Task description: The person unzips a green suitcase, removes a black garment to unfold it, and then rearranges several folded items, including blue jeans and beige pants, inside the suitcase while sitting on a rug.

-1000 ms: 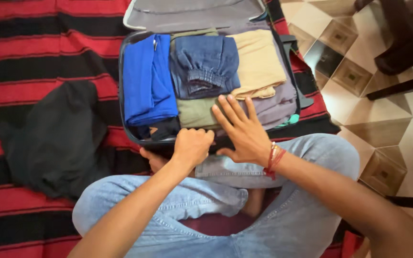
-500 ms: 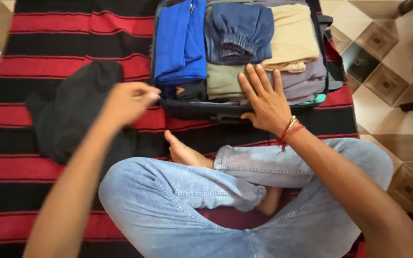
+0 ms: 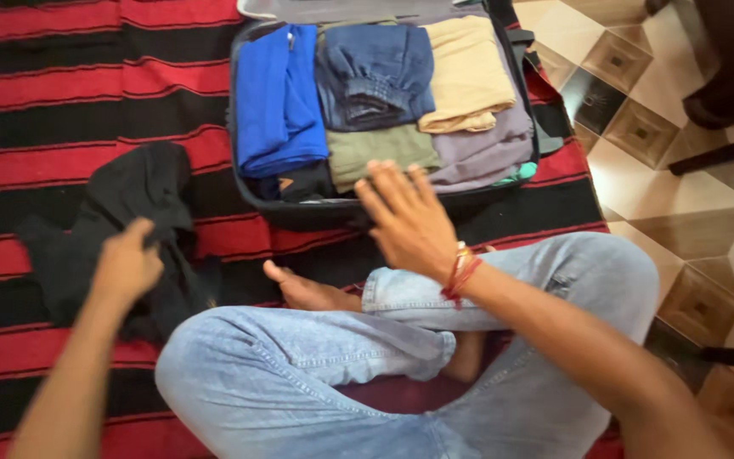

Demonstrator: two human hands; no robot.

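Left hand (image 3: 127, 265) on black garment (image 3: 121, 229), fingers curled down into cloth; whether cloth is pinched, cannot tell. Garment lies crumpled on red-black striped rug (image 3: 61, 85), under and beyond left fingers. Right hand (image 3: 409, 223) flat, fingers (image 3: 384, 183) spread wide, holding nothing, over near edge of open suitcase (image 3: 299, 212). Suitcase just beyond right fingers, packed full: blue garment (image 3: 278, 98), denim piece (image 3: 375, 72), beige fold (image 3: 466, 72), olive fold (image 3: 367, 153), grey fold (image 3: 486, 149).
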